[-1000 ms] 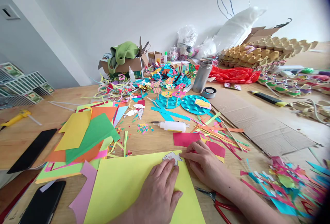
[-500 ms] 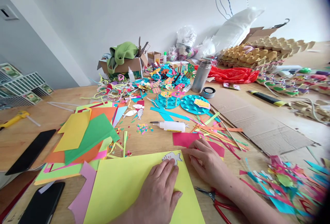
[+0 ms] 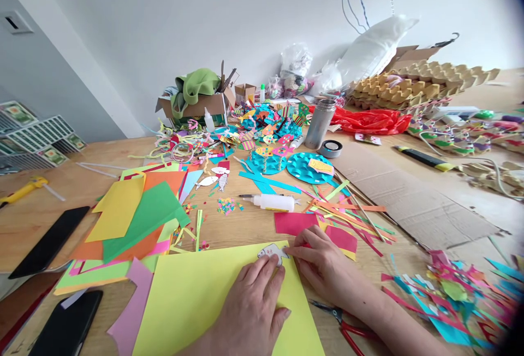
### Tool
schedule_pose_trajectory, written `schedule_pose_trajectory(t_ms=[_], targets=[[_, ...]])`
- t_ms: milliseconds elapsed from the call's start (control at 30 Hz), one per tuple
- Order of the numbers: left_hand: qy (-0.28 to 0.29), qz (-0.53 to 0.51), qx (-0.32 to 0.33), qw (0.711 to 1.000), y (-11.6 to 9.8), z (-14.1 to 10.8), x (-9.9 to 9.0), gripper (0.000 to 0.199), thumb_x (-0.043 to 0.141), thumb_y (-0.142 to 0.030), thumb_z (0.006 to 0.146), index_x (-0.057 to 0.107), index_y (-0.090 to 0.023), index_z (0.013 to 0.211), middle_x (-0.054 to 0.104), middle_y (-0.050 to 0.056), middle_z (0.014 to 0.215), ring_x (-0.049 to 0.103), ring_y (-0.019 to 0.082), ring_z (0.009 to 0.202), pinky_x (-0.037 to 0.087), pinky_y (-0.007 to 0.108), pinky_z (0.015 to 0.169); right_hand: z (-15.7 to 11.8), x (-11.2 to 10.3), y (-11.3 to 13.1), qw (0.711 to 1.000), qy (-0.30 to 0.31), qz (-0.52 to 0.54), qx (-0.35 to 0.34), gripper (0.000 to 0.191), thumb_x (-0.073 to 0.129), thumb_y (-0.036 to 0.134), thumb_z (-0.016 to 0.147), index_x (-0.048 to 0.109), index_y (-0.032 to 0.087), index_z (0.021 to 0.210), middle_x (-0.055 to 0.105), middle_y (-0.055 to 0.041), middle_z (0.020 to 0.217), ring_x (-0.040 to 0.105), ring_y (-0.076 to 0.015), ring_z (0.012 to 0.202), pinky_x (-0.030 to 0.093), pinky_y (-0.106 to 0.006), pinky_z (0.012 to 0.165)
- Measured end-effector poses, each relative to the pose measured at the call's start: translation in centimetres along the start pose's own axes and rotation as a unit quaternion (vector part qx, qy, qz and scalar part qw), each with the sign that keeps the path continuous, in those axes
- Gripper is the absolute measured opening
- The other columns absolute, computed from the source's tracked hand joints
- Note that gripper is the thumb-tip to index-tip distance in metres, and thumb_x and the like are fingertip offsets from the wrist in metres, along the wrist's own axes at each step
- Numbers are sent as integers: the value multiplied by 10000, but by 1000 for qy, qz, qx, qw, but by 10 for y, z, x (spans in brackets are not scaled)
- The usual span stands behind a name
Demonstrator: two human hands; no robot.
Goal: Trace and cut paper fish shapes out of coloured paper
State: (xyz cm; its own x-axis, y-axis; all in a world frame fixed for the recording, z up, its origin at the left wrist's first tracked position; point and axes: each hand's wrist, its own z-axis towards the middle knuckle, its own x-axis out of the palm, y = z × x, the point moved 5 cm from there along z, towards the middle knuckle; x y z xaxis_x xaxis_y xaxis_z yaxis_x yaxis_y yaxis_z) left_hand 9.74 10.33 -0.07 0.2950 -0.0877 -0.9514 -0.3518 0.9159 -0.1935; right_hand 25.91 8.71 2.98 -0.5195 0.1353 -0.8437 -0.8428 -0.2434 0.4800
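On a yellow sheet of paper (image 3: 184, 290) lies a small white fish cutout (image 3: 278, 252) with a drawn outline, close to the sheet's far right corner. My left hand (image 3: 254, 304) rests flat on the sheet, its fingertips pressing the fish's lower edge. At the fish's tail, my right hand (image 3: 323, 260) has its fingers curled and drawn together. Whatever it may pinch is hidden, though a bit of red shows by the fingers. Red-handled scissors (image 3: 347, 327) lie partly under my right forearm. Beyond the sheet are a red paper piece (image 3: 292, 222) and a white glue bottle (image 3: 274, 202).
Coloured paper sheets (image 3: 139, 219) are stacked at left, near two dark phones (image 3: 67, 323). Paper scraps (image 3: 450, 285) lie at right beside flat cardboard (image 3: 409, 197). Further back stand a metal flask (image 3: 320, 124), blue discs (image 3: 297, 165) and a filled box (image 3: 196, 110).
My right hand has shifted slightly left, from the sheet's corner onto the fish's tail, with its fingers drawn closer together. My left hand stays on the fish.
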Motion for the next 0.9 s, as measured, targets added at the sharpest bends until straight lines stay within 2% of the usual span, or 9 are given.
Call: schedule_pose_trajectory(t_ms=[300, 633, 767, 900], targets=[[-62, 56, 48, 995, 5, 2, 12, 564, 496, -537, 883, 511, -131, 1275, 567, 109, 1317, 497, 239, 1195, 452, 327, 933, 0, 6, -3, 1000, 28, 0, 14, 339, 399, 160, 937, 723, 238, 1002, 596, -101, 874, 524, -228, 847, 495, -369, 700], [-153, 126, 107, 974, 16, 2, 28, 550, 410, -590, 903, 555, -160, 1213, 627, 76, 1210, 540, 194, 1096, 470, 268, 831, 0, 6, -1, 999, 25, 5, 22, 327, 392, 150, 935, 705, 227, 878, 592, -85, 880, 532, -216, 861, 503, -344, 703], [-115, 83, 71, 987, 10, 2, 20, 551, 495, -543, 883, 519, -140, 1258, 603, 96, 1252, 519, 220, 1140, 460, 307, 897, 0, 3, 1, 1000, 3, -2, 9, 316, 416, 146, 928, 719, 230, 906, 595, -85, 855, 531, -215, 838, 494, -349, 702], [-54, 38, 13, 998, 0, 1, 5, 485, 514, -427, 900, 497, -148, 1297, 543, 96, 1348, 473, 241, 1228, 424, 362, 987, -1, -5, -2, 998, -55, -5, -7, 307, 421, 140, 923, 713, 213, 981, 592, -86, 816, 518, -215, 801, 475, -359, 680]])
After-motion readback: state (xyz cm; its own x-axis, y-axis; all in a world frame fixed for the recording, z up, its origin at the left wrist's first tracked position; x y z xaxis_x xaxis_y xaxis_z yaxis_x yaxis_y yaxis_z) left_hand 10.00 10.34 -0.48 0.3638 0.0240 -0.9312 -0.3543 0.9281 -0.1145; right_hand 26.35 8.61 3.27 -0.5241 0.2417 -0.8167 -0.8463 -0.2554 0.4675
